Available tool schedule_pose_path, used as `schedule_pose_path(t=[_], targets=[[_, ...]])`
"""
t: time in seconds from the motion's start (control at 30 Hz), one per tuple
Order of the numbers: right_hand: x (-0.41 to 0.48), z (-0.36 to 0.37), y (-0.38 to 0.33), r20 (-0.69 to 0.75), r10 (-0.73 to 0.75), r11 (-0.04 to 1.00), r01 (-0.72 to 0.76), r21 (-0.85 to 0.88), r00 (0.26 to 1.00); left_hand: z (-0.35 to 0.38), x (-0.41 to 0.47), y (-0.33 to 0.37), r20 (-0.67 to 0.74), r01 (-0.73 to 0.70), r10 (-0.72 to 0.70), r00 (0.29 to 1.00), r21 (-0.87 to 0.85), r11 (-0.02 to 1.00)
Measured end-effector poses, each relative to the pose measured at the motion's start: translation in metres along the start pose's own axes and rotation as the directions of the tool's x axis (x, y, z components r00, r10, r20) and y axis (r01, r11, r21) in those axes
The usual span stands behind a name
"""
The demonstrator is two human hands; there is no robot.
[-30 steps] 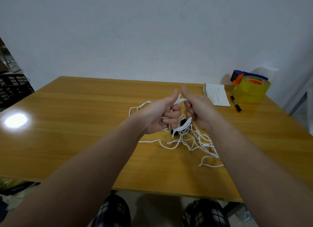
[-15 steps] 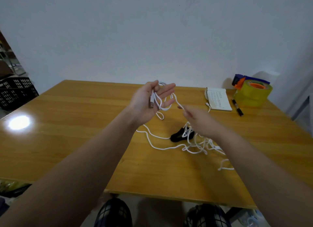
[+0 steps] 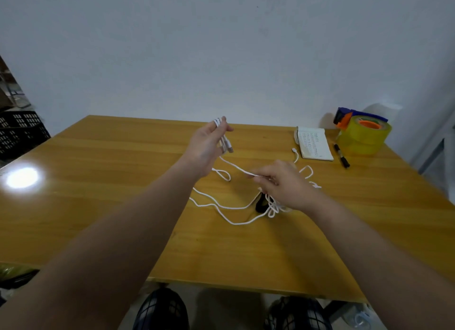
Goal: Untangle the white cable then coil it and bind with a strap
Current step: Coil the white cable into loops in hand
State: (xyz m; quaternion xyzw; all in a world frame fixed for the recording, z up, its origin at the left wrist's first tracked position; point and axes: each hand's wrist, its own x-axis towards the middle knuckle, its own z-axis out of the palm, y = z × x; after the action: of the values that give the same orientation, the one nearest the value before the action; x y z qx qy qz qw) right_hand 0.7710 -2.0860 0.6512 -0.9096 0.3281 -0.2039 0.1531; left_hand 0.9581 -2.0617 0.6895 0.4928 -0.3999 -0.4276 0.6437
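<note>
Coiling appears to be starting: the left hand (image 3: pixel 208 142) holds the first loops of the white cable (image 3: pixel 235 166) above the table (image 3: pixel 98 182) while the right hand (image 3: pixel 286 184) pinches a strand. Next, the tangle by the black strap (image 3: pixel 261 203) likely needs freeing.

Wooden table (image 3: pixel 98 182), notebook (image 3: pixel 314 145), black marker (image 3: pixel 341 155), yellow tape rolls (image 3: pixel 364 139), black crate (image 3: pixel 19 130)

Open wooden tabletop (image 3: pixel 103 206) stretching wide to the left and along the near edge, white cable (image 3: pixel 236 167) loops sprawled mid-table, tangled with a black strap (image 3: pixel 261 204), far-right corner crowded — notebook (image 3: pixel 314 144), marker (image 3: pixel 341 155), yellow tape rolls (image 3: pixel 362 135) — wall (image 3: pixel 221 59) close behind.
</note>
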Motion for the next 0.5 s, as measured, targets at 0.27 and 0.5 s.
schedule_pose_path(t=[0.27, 0.5], targets=[[0.001, -0.017, -0.016, 0.087, -0.041, 0.971, 0.061, -0.233, 0.995, 0.014, -0.012, -0.007, 0.243, -0.025, -0.039, 0.969, 0.254, 0.967], [0.006, -0.030, -0.024, 0.084, 0.007, 0.982, 0.009, -0.188, 0.996, 0.023, -0.018, 0.003, 0.343, -0.244, -0.009, 0.939, 0.686, 0.685]])
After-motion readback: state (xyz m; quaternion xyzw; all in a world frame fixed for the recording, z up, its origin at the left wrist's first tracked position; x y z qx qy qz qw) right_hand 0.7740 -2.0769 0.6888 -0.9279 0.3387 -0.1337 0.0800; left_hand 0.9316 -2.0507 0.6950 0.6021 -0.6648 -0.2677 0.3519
